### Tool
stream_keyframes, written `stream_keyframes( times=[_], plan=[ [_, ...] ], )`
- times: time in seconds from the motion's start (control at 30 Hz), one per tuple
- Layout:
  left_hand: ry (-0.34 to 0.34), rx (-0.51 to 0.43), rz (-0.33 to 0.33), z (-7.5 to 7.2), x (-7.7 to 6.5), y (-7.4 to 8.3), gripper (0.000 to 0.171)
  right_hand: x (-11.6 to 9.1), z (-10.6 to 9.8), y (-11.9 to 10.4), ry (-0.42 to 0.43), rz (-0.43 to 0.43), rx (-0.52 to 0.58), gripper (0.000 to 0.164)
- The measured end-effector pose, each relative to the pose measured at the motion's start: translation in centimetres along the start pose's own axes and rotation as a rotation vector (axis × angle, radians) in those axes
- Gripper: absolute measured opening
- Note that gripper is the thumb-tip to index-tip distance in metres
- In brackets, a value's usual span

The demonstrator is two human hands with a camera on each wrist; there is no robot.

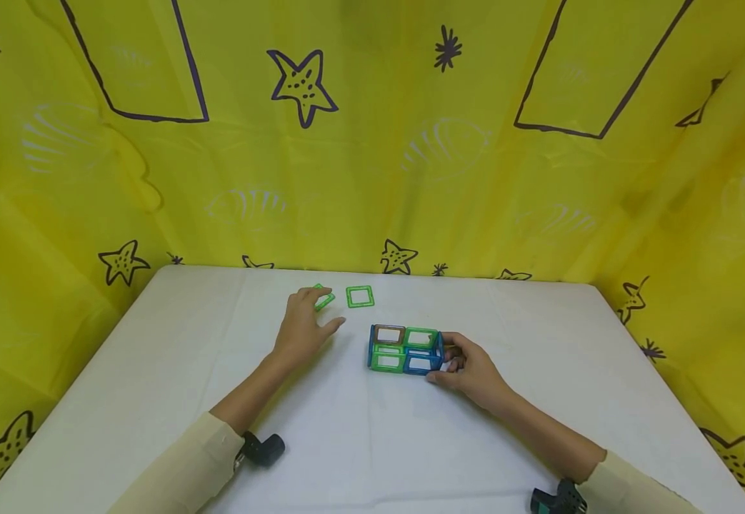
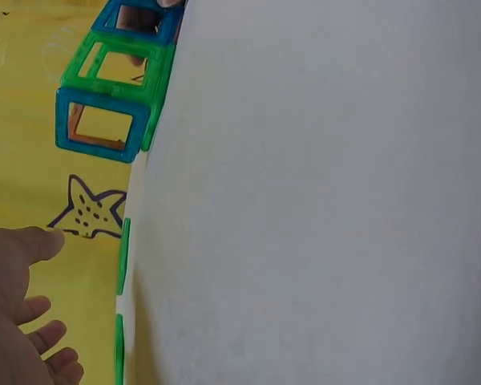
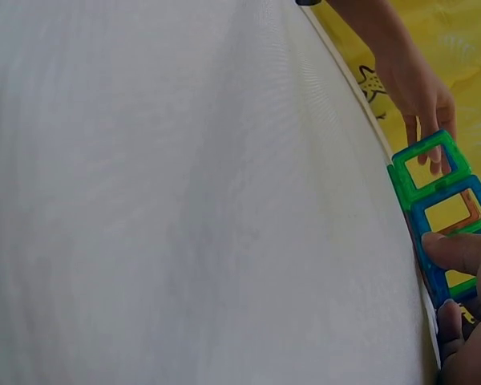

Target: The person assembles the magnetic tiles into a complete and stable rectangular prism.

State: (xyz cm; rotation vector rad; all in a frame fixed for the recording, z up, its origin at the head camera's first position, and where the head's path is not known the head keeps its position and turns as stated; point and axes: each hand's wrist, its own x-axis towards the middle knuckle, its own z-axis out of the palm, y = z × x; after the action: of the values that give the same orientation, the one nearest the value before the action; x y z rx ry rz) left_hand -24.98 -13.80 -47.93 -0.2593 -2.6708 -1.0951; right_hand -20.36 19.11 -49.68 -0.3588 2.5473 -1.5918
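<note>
A box of magnetic tiles point(image 1: 404, 360), made of blue, green and brown square frames, sits on the white table. My right hand point(image 1: 478, 375) grips its right end; in the right wrist view the thumb point(image 3: 457, 252) lies against a blue tile. Left of the box, my left hand point(image 1: 301, 325) hovers over a loose green square tile point(image 1: 326, 303), partly hiding it. In the left wrist view its fingers point(image 2: 50, 337) are spread and hold nothing. A second green square tile point(image 1: 361, 305) lies flat just right of that hand.
The white table point(image 1: 346, 442) ends at a yellow curtain point(image 1: 366, 164) printed with starfish and shells, which also hangs along both sides. A small black camera point(image 1: 263, 450) is strapped at the left wrist, another black camera point(image 1: 558, 498) at the right.
</note>
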Motion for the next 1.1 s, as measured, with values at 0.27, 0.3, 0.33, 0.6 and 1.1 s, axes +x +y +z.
stream_keyframes(
  times=[0.27,0.3,0.33,0.6,1.1],
  plan=[
    [0.059,-0.021,-0.085,-0.6,0.8,-1.0,0.059,-0.1,0.2,0.0,0.002,0.005,-0.012,0.069],
    [0.065,-0.028,-0.093,-0.6,0.9,-1.2,0.060,-0.1,0.2,0.0,0.005,0.005,-0.016,0.069],
    [0.071,-0.040,-0.104,-0.6,1.0,-1.4,0.061,-0.1,0.2,0.1,0.006,0.005,-0.019,0.069],
    [0.075,-0.073,-0.185,-0.8,1.8,-3.0,0.068,-0.1,0.2,0.0,0.013,0.005,-0.026,0.068],
    [0.054,-0.002,-0.253,-0.6,2.3,-4.2,0.077,0.0,0.2,0.1,0.016,0.016,-0.044,0.070]
  ],
)
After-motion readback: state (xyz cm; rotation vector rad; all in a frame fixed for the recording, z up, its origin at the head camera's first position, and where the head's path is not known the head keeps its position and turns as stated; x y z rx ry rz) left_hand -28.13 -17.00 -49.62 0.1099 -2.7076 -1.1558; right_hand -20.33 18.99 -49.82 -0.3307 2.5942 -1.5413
